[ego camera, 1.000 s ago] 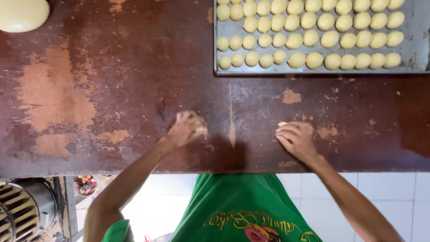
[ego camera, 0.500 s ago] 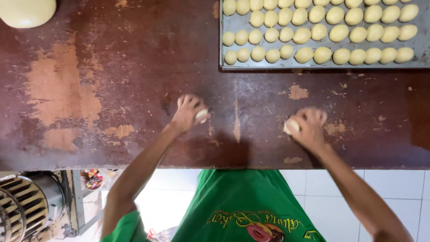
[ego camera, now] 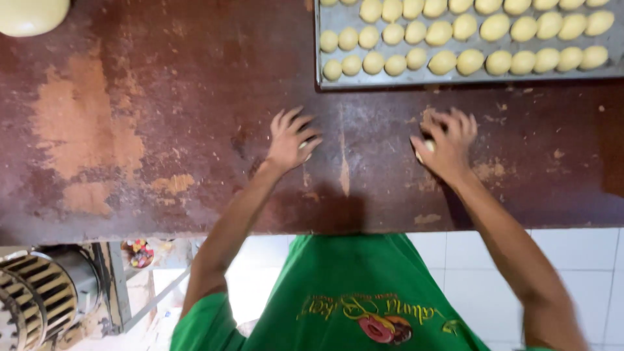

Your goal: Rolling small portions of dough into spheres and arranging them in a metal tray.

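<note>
From up here I see my left hand [ego camera: 291,140] pressed palm-down on the surface [ego camera: 162,130], fingers spread and loosely curved, with a small pale dough piece [ego camera: 303,147] peeking out under the palm on its inner side; the grip is a loose cupping over the piece, not a closed fist. My right hand [ego camera: 447,143] does the same, well apart from the left: fingers fanned, and a second dough piece [ego camera: 424,147] shows at the thumb edge, mostly covered, so that grip too is a light cup around the dough. Both pieces lie on the surface beneath the palms, near the front edge. Beyond the right hand, close to it, sits a metal tray [ego camera: 416,78] filled with rows of shaped dough balls [ego camera: 468,62], pale yellow and oval. At the far left corner a large lump of dough [ego camera: 29,14] is cut off by the frame. The surface is dark reddish-brown, worn in lighter orange patches and strewn with crumbs. Below its edge I see my green shirt [ego camera: 351,292], white floor tiles [ego camera: 448,250], and a ribbed metal motor housing [ego camera: 36,302] at the lower left.
</note>
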